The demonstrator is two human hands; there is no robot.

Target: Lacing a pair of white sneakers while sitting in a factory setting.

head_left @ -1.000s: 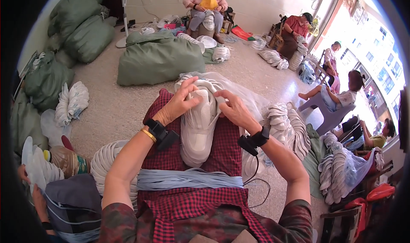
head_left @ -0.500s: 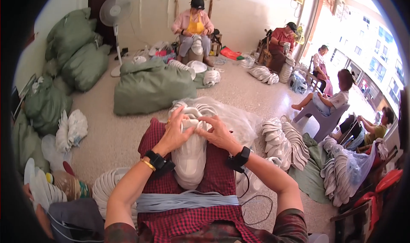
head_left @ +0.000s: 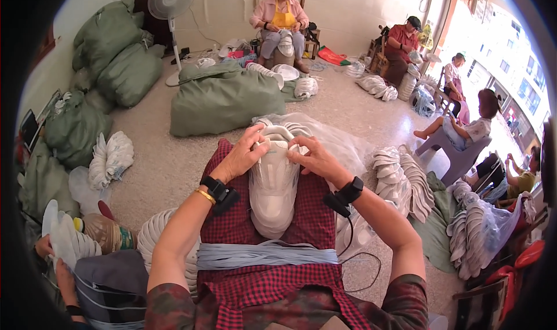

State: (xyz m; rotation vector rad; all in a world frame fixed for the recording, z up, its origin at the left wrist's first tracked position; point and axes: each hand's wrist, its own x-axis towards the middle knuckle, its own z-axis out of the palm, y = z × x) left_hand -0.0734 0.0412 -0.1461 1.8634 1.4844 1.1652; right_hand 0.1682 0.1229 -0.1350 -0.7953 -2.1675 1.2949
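Note:
A white sneaker (head_left: 272,199) lies on my lap over the red-and-black checked apron (head_left: 232,228), toe toward me. My left hand (head_left: 246,151) pinches the left side of its opening, near the tongue. On the other side, my right hand (head_left: 316,159) grips the edge of the upper with thumb and curled fingers. The tongue shows between the two hands, and no lace can be made out in the shoe. Across my lap, nearer to me, lies a bundle of light blue laces (head_left: 267,256).
More white shoes stand in clear plastic (head_left: 339,141) just beyond my knees. Stacked shoe uppers (head_left: 391,176) lie to the right, another row (head_left: 159,237) to the left. A large green sack (head_left: 226,107) lies ahead. A neighbour's hand (head_left: 43,246) shows at far left; other people sit farther off.
My hands were close together over the tongue; now they have parted to the two sides of the shoe's opening. The whole view has shifted slightly as my head moved.

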